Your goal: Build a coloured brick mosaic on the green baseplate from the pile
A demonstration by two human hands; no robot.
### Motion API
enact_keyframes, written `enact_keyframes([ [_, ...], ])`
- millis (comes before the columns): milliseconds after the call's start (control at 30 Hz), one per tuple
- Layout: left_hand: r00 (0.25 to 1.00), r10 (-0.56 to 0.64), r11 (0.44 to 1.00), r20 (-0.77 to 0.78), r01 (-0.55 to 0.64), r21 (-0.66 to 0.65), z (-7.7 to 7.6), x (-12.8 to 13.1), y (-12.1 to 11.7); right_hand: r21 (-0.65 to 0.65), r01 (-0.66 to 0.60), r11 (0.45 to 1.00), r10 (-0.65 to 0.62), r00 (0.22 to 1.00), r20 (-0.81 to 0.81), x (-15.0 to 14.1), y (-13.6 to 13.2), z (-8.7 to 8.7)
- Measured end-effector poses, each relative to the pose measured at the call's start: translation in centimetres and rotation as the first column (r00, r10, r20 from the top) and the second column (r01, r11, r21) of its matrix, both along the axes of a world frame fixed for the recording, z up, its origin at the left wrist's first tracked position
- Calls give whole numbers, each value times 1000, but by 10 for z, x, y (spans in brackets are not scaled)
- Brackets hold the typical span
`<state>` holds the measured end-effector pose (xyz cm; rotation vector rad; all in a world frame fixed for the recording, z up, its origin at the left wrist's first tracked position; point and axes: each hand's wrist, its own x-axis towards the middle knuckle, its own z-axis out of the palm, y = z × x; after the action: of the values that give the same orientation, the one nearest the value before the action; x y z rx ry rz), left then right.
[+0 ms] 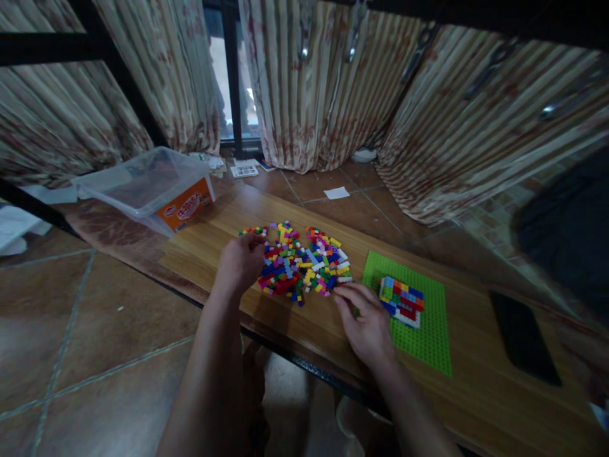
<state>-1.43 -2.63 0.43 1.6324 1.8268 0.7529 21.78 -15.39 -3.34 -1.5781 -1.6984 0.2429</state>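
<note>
A spread of loose toy bricks (304, 263) in many colours lies between the two hands, ahead of the right hand (366, 320) and just to the right of the left hand (242, 260). The left hand bends over the near-left side of the bricks, its curled fingers covering some of them; whether they grip one, I cannot tell. The right hand is at the near-right edge of the spread, thumb and forefinger close together at the tips; whether a small piece sits between them is too small to make out. Just to the right of that hand, a blocky brick build (402, 301) in mixed colours with a white lower edge rests on a green studded baseplate (428, 349), whose near-left edge the hand partly hides. All this is on a wooden tabletop (476, 397). Beyond the left hand, to its left, stands a clear plastic tub (148, 220) with an orange label (185, 203); its cloudy wall and that label make the inside hard to read. Well to the right of the right hand lies a flat black slab (526, 336), and past it a dark, blurred shape (566, 235) is cut off by the frame. White items (19, 222) far left of the left hand are also cut off.
</note>
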Motion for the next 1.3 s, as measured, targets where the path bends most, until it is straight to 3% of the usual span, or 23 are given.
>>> enact_keyframes([
  [133, 1000, 12, 1000, 21, -13, 14, 2, 3, -1, 15, -94, 995, 94, 995, 34, -27, 6, 4],
  [333, 999, -17, 999, 36, 15, 44, 8, 4, -4, 3, -231, 973, 225, 951, 211, -61, 26, 3],
  [600, 998, -31, 998, 57, 28, 55, 3, -2, -1, -50, -234, 971, 238, 937, 256, -70, 41, -6],
  [767, 997, -61, 996, 54, 57, 72, 3, 1, -2, 14, -196, 980, 192, 971, 142, -66, 40, 1],
  [867, 997, -67, 996, 43, 64, 65, 6, 4, -3, 56, -117, 992, 118, 993, -16, -49, 34, 10],
  [967, 998, -56, 997, 15, 56, 49, 11, 7, -3, 55, 11, 998, -2, 989, -150, -14, 20, 19],
  [1133, 997, -72, 996, -13, 72, 42, 11, 15, -2, -121, 303, 945, -326, 898, -297, 65, -16, 24],
  [1200, 997, -79, 996, -15, 79, 50, 10, 18, -2, -179, 346, 921, -386, 872, -301, 91, -28, 23],
  [1300, 996, -79, 995, -42, 81, 54, 8, 22, -1, -184, 389, 903, -415, 900, -133, 113, -38, 22],
])
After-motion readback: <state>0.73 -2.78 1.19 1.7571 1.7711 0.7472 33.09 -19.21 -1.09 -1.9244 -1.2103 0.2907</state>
